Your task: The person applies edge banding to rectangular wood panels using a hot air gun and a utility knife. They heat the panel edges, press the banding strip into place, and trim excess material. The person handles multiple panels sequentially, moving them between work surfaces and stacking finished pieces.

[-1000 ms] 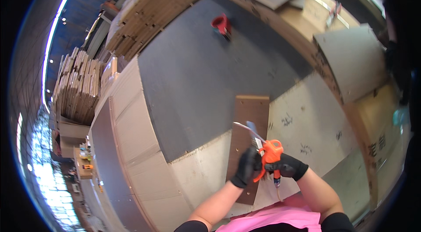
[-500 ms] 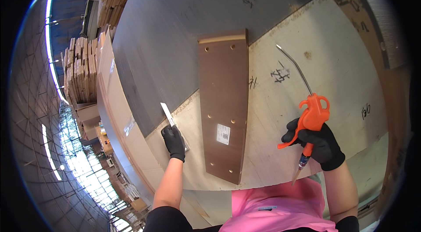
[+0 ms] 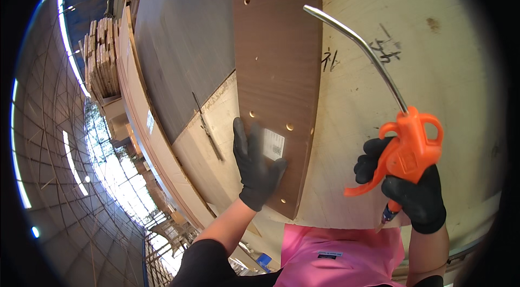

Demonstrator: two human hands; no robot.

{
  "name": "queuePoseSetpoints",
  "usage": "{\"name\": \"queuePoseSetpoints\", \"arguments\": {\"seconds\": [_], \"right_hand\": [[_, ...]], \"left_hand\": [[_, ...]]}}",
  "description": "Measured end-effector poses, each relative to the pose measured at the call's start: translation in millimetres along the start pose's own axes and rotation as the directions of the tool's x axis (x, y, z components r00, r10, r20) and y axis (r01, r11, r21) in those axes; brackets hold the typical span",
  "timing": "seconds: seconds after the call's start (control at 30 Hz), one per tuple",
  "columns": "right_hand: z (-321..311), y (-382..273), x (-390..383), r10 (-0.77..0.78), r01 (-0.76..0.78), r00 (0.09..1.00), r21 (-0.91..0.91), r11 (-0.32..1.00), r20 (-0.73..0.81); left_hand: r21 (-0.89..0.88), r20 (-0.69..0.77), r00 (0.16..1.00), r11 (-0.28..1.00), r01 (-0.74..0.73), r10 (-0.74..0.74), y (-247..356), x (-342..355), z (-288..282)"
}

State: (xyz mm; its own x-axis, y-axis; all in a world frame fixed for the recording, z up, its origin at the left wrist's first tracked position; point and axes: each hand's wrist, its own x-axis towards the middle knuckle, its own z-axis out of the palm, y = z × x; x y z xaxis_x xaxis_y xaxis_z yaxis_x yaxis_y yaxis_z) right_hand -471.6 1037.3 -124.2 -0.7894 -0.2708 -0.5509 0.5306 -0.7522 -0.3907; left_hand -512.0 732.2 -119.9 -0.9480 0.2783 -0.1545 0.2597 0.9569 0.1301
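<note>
A brown wooden panel (image 3: 276, 70) with several drilled holes and a white label (image 3: 273, 143) lies lengthwise before me. My left hand (image 3: 254, 170), in a black glove, rests on its lower left part, fingers apart, beside the label. My gloved right hand (image 3: 411, 197) grips an orange air blow gun (image 3: 414, 146), whose long bent metal nozzle (image 3: 368, 54) reaches over the panel's upper right part, a hose fitting hanging below. A long thin metal strip (image 3: 206, 124) lies left of the panel on the pale board.
The panel lies on a dark sheet (image 3: 184, 16) and a pale, marked board (image 3: 401, 86). A cardboard-covered edge (image 3: 146, 140) runs along the left, with stacked boards (image 3: 103, 59) beyond. Roof framework and strip lights show at the far left.
My left hand has let go of the metal strip and moved right onto the panel. The blow gun's nozzle now reaches over the panel. Panel and board appear closer in the view.
</note>
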Motion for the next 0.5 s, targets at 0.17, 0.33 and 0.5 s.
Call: {"name": "queuePoseSetpoints", "arguments": {"seconds": [0.17,0.33,0.5], "right_hand": [[4,3,7,-0.019,0.011,0.998,0.136,0.991,0.053],[8,0,9,0.016,-0.016,1.000,-0.032,0.999,-0.002],[13,8,9,0.010,-0.009,1.000,-0.089,0.996,0.016]], "left_hand": [[-0.003,-0.013,1.000,1.000,-0.026,0.026,-10,-5,4],[-0.017,-0.074,0.994,0.997,-0.078,0.077,-14,-3,7],[-0.037,-0.054,0.992,0.992,-0.120,0.118,-9,-1,-3]]}}
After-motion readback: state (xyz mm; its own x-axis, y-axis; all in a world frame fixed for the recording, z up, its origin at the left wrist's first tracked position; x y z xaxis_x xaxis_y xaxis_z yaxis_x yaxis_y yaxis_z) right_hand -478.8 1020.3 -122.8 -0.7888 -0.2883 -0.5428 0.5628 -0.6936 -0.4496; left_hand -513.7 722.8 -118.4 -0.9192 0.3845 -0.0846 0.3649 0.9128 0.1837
